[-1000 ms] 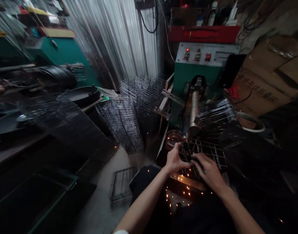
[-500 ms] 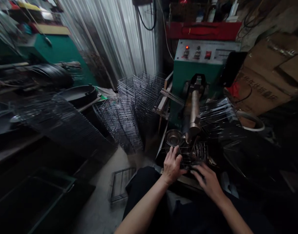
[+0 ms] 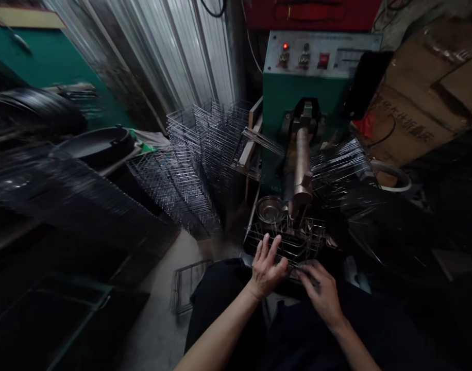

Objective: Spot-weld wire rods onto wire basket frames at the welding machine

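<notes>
A small wire rack (image 3: pixel 293 250) of thin metal rods is in front of me, below the welding machine's thick metal electrode arm (image 3: pixel 303 170). My left hand (image 3: pixel 267 268) lies at the rack's near left side, fingers stretched out and apart over the rods. At the near edge, my right hand (image 3: pixel 321 288) has its fingers curled together against the rack; their tips are dim and partly hidden. Just behind the rack sits a round metal dish (image 3: pixel 270 210), left of the electrode tip.
The green machine (image 3: pixel 274 123) has a panel with a lit red lamp (image 3: pixel 285 46). Stacked wire grids (image 3: pixel 178 180) stand to the left, and a wire frame (image 3: pixel 187 286) is on the floor. Bundled rods (image 3: pixel 340 162) and a cardboard box (image 3: pixel 421 103) are at right.
My view has tilted down and shifted slightly right, so the machine sits higher in the picture. Both hands stay at the wire rack, whose rods show more plainly beyond my left fingers.
</notes>
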`<state>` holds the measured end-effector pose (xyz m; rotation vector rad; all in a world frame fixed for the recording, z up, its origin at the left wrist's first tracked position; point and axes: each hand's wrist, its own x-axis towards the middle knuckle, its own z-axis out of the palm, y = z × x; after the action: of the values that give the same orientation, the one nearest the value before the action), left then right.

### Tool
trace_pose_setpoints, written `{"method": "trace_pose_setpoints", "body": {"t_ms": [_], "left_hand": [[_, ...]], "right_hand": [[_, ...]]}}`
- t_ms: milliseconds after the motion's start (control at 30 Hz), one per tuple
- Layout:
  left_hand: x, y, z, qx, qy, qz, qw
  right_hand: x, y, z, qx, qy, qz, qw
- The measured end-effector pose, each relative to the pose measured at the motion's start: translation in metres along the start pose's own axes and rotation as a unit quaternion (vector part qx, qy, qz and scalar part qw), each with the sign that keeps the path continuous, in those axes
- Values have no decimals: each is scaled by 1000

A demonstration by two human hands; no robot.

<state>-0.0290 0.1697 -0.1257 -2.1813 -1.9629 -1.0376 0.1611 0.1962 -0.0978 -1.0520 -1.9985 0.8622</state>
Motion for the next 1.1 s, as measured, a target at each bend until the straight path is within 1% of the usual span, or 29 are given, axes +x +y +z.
{"method": "trace_pose_setpoints", "body": {"t_ms": [67, 200, 300, 433, 533, 633, 733, 833, 933, 1000, 1100], "left_hand": [[2, 1, 0, -11, -12, -14, 1000], [7, 1, 2, -27, 0, -20, 999], [9, 2, 5, -56, 7, -57, 997], [8, 8, 7, -140, 17, -125, 982], [6, 13, 6, -168, 15, -164, 972], [3, 15, 6, -175, 12, -166, 970], [-2, 16, 6, -184, 16, -173, 967], [-7, 19, 8, -184, 22, -184, 965], [-10, 22, 8, -189, 18, -180, 965], [-8, 24, 8, -197, 13, -183, 963], [-4, 27, 7, -205, 22, -192, 959]], "right_hand": [[0, -1, 1, -13, 9, 0, 1000], [8, -3, 1, -31, 13, 9, 999], [18, -5, -3, -37, 4, 26, 999], [32, -8, -12, -62, -33, 48, 996], [41, -9, -19, -123, -72, 64, 988], [46, -10, -22, -188, -110, 75, 973], [47, -11, -22, -234, -125, 60, 962], [45, -14, -20, -299, -123, 51, 945], [42, -18, -17, -350, -102, 67, 929], [43, -20, -15, -358, -88, 79, 926], [43, -19, -16, -361, -77, 88, 925]]}}
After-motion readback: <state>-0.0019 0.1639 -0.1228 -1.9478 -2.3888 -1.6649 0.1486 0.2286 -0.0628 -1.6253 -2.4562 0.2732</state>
